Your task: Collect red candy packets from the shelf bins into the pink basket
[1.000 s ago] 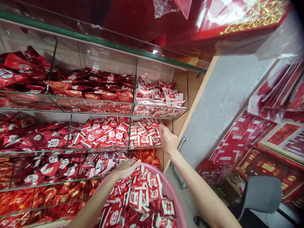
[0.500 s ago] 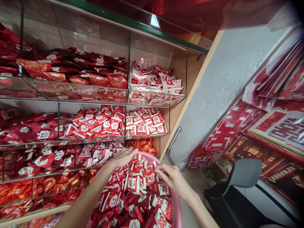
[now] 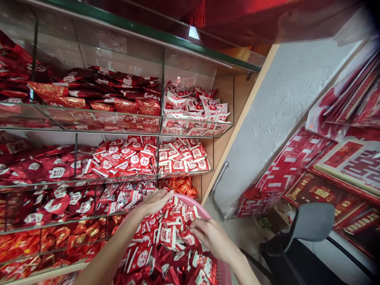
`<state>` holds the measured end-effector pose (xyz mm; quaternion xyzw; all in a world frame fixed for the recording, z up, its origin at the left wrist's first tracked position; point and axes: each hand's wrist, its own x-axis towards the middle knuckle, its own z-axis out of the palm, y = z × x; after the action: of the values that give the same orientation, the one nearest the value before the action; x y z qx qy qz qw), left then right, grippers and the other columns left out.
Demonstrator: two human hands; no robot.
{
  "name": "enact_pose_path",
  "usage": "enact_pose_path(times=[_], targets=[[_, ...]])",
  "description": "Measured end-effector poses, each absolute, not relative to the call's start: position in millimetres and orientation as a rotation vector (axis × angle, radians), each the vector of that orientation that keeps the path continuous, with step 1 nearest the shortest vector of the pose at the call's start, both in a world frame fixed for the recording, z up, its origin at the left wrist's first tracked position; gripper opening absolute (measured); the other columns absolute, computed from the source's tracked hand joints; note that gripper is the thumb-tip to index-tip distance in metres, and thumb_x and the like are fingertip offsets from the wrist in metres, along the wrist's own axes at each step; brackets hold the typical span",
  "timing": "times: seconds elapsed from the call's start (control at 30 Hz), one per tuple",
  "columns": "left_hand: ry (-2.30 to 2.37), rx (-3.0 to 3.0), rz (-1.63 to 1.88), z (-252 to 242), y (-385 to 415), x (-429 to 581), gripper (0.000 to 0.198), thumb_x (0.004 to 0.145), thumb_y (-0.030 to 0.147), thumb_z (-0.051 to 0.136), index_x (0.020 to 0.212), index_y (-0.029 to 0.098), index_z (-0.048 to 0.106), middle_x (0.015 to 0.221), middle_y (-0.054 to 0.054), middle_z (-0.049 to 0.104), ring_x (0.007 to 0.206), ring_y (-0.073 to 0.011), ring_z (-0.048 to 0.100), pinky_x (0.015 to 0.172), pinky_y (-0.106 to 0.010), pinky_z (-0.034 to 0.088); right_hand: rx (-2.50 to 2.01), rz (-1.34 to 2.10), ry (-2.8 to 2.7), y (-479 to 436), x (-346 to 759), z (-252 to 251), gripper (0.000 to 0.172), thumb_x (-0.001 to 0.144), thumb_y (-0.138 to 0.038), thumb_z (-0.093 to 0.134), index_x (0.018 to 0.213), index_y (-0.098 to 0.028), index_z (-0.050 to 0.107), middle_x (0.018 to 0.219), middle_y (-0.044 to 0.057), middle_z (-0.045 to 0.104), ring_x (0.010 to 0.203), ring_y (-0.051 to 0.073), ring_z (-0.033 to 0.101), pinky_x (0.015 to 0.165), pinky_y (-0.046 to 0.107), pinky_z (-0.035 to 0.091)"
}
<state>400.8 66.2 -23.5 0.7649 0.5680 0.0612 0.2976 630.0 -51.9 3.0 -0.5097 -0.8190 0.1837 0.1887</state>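
Observation:
A pink basket [image 3: 227,273] at the bottom centre is heaped with red and white packets [image 3: 168,235] and darker red ones [image 3: 169,263]. My left hand [image 3: 154,202] lies at the basket's far left edge, palm down, fingers stretched out, with no object seen in it. On the heap's right side, my right hand [image 3: 208,235] has its fingers curled down among the packets. Its thumb and fingertips are pressed together at a red packet [image 3: 188,238].
Glass shelves [image 3: 118,180] with red, dark red and orange packets rise ahead and to the left. A grey wall [image 3: 267,114] stands right of them. A black chair [image 3: 311,221] is at the lower right, near red decorations [image 3: 350,158].
My right hand has moved slightly left and down into the packets, its fingers more curled. My left hand stays at the basket's edge. The whole view has shifted a little.

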Motion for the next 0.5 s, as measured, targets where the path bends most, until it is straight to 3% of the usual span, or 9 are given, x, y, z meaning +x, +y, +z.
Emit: enact_pose_path(times=[0.27,0.5], targets=[[1.509,2.021,0.138,-19,64,402,0.081,0.077,0.071,0.005,0.137,0.024,0.031,0.147,-0.004,0.023,0.136,-0.0299,0.013,0.109,-0.048,0.012,-1.345,0.582,-2.154,-50,613,-5,0.019,0.088,-0.031,0.044,0.086,-0.024,0.062,0.078,0.0,0.067,0.07,0.015,0.062,0.065,0.024,0.045],[1.514,2.025,0.141,-23,68,401,0.082,0.075,0.074,0.005,0.136,0.027,0.033,0.146,-0.002,0.025,0.135,-0.0294,0.015,0.108,-0.048,0.014,-1.502,0.518,-1.365,-62,661,-39,0.032,0.083,-0.044,0.049,0.099,-0.019,0.06,0.094,0.008,0.068,0.075,0.019,0.064,0.067,0.028,0.051]])
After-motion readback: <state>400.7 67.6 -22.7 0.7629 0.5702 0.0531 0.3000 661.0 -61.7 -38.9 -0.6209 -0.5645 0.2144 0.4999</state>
